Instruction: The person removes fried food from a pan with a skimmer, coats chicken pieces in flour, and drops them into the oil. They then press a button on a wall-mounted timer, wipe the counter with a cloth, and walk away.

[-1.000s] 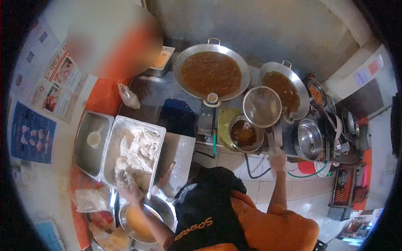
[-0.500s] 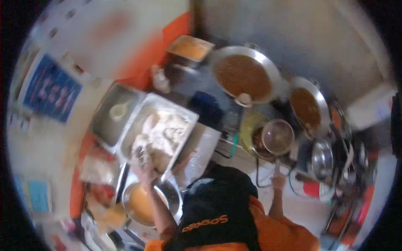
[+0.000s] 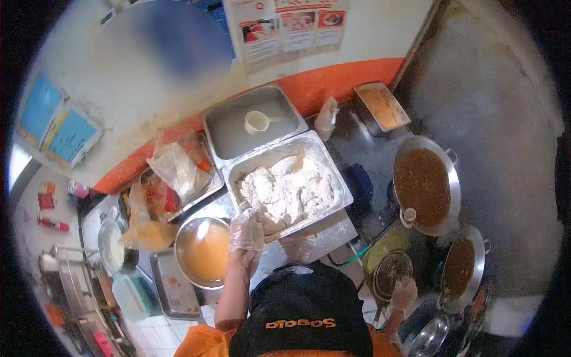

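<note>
My left hand [image 3: 246, 231], in a clear plastic glove, reaches over the near left corner of a metal pan [image 3: 341, 178]. Its flour-coated fingers are stretched out among floury pieces [image 3: 288, 187], possibly chicken; the fingertips blend into the flour. My right hand [image 3: 405, 293], also gloved, is closed at the near side of a round wire-mesh strainer [image 3: 392, 271]. The handle is mostly hidden by the hand. The strainer sits above a greenish-yellow container [image 3: 375, 253]. A steel bowl of orange liquid [image 3: 205, 253] stands just left of my left forearm.
Behind the floury pan is a pan of cloudy liquid [image 3: 229, 143] with a white cup [image 3: 256, 122]. Two wide pans of brown oil [image 3: 422, 184] [image 3: 460, 268] stand at the right. Plastic bags [image 3: 180, 169] lie left; an oblong tray [image 3: 190, 300] sits below the bowl.
The view has swung left and sharpened, so the pans appear farther right. My left hand stays at the floury pan's corner. The strainer in my right hand looks lower and closer to the greenish container.
</note>
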### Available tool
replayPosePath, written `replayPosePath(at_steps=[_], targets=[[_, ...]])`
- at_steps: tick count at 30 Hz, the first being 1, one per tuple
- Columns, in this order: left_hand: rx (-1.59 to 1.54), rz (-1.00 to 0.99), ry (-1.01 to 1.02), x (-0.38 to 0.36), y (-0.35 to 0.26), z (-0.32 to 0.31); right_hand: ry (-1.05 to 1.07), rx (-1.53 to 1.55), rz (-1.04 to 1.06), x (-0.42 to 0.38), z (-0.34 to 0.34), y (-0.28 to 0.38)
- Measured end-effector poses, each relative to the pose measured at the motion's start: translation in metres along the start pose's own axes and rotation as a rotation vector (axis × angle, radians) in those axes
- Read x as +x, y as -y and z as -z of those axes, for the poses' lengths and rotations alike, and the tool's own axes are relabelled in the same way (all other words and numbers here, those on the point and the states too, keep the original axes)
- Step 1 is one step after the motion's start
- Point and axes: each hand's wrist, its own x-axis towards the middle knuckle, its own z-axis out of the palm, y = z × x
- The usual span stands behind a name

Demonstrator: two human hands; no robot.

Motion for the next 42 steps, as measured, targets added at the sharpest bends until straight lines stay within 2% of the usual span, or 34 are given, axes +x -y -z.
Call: replayPosePath(at_steps=[2,3,4,5,6,7,9,11,13,14,15,16,17,18,19,21,22,23,25,26,27,30,31,33,35,36,37,39,41,42], targets=[[0.018,0.067,-0.067,-0.012,-0.006,-0.016,-0.085,0.337,0.444,0.052,0.058,0.117],[0.028,0.103,-0.100,-0.015,-0.009,-0.022,0.152,0.732,0.276,0.065,0.082,0.180],[0.039,0.143,-0.133,-0.016,-0.010,-0.025,0.233,1.050,0.354,0.080,0.070,0.220],[0.072,0.156,-0.106,-0.011,-0.011,-0.027,0.294,0.859,0.595,0.092,0.092,0.272],[0.103,0.170,-0.082,-0.002,-0.011,-0.027,0.549,1.028,0.553,0.100,0.088,0.316],[0.132,0.183,-0.059,0.009,-0.009,-0.025,0.575,0.833,0.801,0.114,0.093,0.352],[0.162,0.248,-0.187,0.064,0.008,-0.005,0.426,0.527,1.187,0.148,0.029,0.410],[0.225,0.304,-0.300,0.081,0.008,-0.009,0.525,0.056,1.454,0.184,-0.038,0.456],[0.418,0.161,-0.382,0.097,0.025,-0.009,0.595,-0.292,1.645,0.201,-0.104,0.489],[0.635,0.153,-0.344,0.108,0.025,-0.001,0.742,-0.223,1.602,0.195,-0.072,0.504],[0.852,0.138,-0.313,0.120,0.026,0.007,0.709,-0.159,1.661,0.201,-0.130,0.507],[0.860,0.090,-0.258,0.126,0.026,0.012,0.671,-0.096,1.720,0.207,-0.190,0.509],[0.867,0.051,-0.205,0.130,0.032,0.015,0.646,-0.156,1.777,0.199,-0.191,0.513],[0.607,0.112,-0.251,0.136,0.047,0.015,0.623,-0.212,1.831,0.189,-0.195,0.513],[0.346,0.160,-0.314,0.141,0.061,0.015,0.545,-0.269,2.012,0.197,-0.287,0.510],[0.334,0.182,-0.337,0.134,0.051,0.006,1.176,0.104,1.340,0.209,-0.323,0.492],[0.327,0.191,-0.342,0.134,0.046,0.000,1.082,0.012,1.446,0.203,-0.293,0.497],[0.490,0.122,-0.321,0.152,0.060,0.021,1.008,-0.074,1.524,0.192,-0.257,0.504],[0.340,0.301,-0.406,0.186,0.079,0.058,0.993,-0.076,1.525,0.171,-0.186,0.511],[0.235,0.297,-0.395,0.158,0.057,0.026,0.995,-0.049,1.496,0.162,-0.149,0.513],[0.131,0.296,-0.386,0.129,0.034,-0.009,0.970,0.127,1.389,0.149,-0.094,0.509],[-0.209,0.271,-0.299,0.124,0.037,0.020,0.693,-0.306,1.560,0.131,-0.004,0.526],[-0.140,0.311,-0.280,0.111,0.031,0.019,0.688,-0.311,1.553,0.139,0.006,0.528],[-0.001,0.381,-0.231,0.072,0.004,-0.001,0.793,-0.163,1.480,0.174,-0.020,0.527],[0.191,0.362,-0.299,0.045,0.008,-0.015,0.876,-0.109,1.460,0.215,-0.104,0.524],[-0.025,0.329,-0.323,0.034,-0.002,-0.035,0.884,-0.087,1.454,0.228,-0.154,0.523],[-0.241,0.297,-0.345,0.023,-0.013,-0.055,0.812,-0.256,1.498,0.231,-0.158,0.530],[0.457,0.236,-0.298,0.079,0.038,0.003,0.964,-0.002,1.442,0.220,-0.154,0.527],[-0.086,0.340,-0.315,0.088,0.038,0.002,1.088,0.146,1.388,0.202,-0.145,0.522],[0.403,0.256,-0.244,0.099,0.034,0.002,1.111,0.156,1.365,0.192,-0.139,0.527]])
